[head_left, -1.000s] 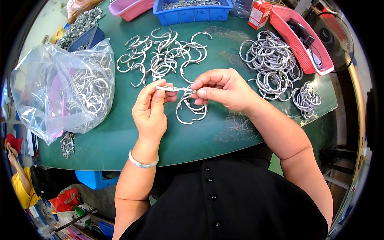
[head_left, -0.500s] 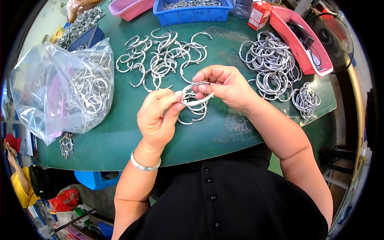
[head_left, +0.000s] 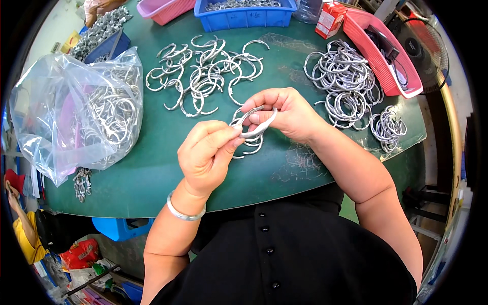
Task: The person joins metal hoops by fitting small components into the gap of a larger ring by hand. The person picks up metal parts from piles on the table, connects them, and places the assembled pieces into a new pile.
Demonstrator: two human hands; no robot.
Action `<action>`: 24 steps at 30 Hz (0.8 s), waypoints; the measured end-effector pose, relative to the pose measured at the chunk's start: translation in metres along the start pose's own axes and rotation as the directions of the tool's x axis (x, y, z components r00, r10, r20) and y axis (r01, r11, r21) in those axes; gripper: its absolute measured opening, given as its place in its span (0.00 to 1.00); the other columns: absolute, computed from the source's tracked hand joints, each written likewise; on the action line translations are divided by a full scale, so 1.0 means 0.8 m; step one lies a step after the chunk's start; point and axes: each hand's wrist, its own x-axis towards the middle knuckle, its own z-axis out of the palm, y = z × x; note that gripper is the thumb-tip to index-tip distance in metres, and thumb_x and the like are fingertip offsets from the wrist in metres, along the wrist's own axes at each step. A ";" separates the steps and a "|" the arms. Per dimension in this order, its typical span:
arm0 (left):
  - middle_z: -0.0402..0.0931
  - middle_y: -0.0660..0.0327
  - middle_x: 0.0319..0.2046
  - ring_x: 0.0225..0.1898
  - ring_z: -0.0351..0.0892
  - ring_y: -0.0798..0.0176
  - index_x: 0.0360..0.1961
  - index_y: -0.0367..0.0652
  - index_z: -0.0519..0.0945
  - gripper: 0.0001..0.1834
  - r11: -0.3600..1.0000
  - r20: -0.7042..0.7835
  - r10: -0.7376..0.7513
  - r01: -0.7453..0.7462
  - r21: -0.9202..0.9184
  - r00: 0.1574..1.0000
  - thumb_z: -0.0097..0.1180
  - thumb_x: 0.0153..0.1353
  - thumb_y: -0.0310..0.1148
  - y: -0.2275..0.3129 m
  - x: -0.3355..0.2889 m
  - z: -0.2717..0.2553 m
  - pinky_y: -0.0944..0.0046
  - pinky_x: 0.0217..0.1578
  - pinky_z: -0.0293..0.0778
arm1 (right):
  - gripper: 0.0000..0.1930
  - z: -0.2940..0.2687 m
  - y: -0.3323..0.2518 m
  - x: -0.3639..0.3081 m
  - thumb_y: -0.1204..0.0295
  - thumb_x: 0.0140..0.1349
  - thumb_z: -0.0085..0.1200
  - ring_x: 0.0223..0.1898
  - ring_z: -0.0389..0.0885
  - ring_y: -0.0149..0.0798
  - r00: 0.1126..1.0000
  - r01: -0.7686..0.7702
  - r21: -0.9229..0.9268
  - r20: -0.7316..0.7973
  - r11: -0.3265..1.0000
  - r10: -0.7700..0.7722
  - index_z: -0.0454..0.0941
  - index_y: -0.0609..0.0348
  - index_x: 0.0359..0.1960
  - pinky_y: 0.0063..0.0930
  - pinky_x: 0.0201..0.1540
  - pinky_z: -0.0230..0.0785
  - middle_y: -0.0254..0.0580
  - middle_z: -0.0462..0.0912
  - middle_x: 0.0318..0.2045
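Between both hands, above the green table, is a silvery open metal bangle. My left hand pinches its left side between thumb and fingertips. My right hand grips the far right part, its thumb inside the curve and its fingers curled behind. Beneath the bangle a few more curved metal pieces lie on the table, partly hidden by my hands. Beyond them spreads a loose group of open, C-shaped metal pieces. A plain silvery bangle circles my left wrist.
Right of my hands lie a large heap of metal rings and a smaller heap. A clear plastic bag of rings stands left. Along the back are a blue tray, a pink basket, a red-and-white carton and a fan.
Both hands, still on the bangle, have shifted slightly right. The bangle has turned and tilted, its right end now raised higher beside my right thumb.
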 end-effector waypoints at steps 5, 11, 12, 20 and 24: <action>0.71 0.59 0.26 0.24 0.69 0.71 0.32 0.34 0.76 0.08 0.995 -0.004 -0.089 0.089 -0.051 0.996 0.56 0.47 0.18 -0.023 0.009 -0.005 0.76 0.24 0.64 | 0.08 -0.004 -0.003 0.017 0.79 0.54 0.50 0.28 0.78 0.30 1.000 -0.016 -0.013 -0.017 1.000 0.016 0.75 0.66 0.36 0.19 0.32 0.71 0.43 0.79 0.29; 0.74 0.59 0.23 0.24 0.70 0.69 0.28 0.35 0.77 0.07 0.961 -0.116 -0.229 0.206 -0.183 0.966 0.58 0.45 0.18 -0.003 -0.004 0.005 0.74 0.24 0.65 | 0.08 0.003 -0.002 -0.005 0.79 0.54 0.50 0.24 0.76 0.26 0.998 -0.056 -0.097 -0.029 0.994 0.054 0.74 0.64 0.37 0.16 0.27 0.68 0.39 0.78 0.27; 0.74 0.59 0.23 0.24 0.70 0.69 0.28 0.35 0.77 0.07 0.962 -0.112 -0.225 0.202 -0.184 0.968 0.58 0.45 0.18 -0.007 0.000 0.004 0.74 0.24 0.65 | 0.08 0.002 -0.003 0.000 0.78 0.54 0.50 0.24 0.75 0.26 0.998 -0.056 -0.099 -0.035 0.994 0.053 0.74 0.64 0.37 0.16 0.27 0.68 0.39 0.78 0.26; 0.74 0.60 0.23 0.23 0.70 0.69 0.28 0.35 0.77 0.07 0.962 -0.089 -0.224 0.205 -0.180 0.971 0.58 0.45 0.19 -0.012 0.003 0.001 0.74 0.23 0.65 | 0.08 0.001 -0.003 0.008 0.78 0.54 0.51 0.23 0.75 0.26 0.998 -0.058 -0.093 -0.025 0.994 0.055 0.74 0.63 0.37 0.16 0.27 0.68 0.39 0.78 0.26; 0.74 0.60 0.23 0.23 0.70 0.68 0.28 0.35 0.77 0.07 0.968 -0.081 -0.199 0.183 -0.171 0.977 0.58 0.45 0.18 -0.011 0.003 0.002 0.73 0.23 0.65 | 0.09 0.001 -0.004 0.005 0.79 0.54 0.50 0.24 0.75 0.26 0.998 -0.054 -0.094 -0.031 0.994 0.051 0.75 0.64 0.37 0.18 0.27 0.68 0.38 0.79 0.27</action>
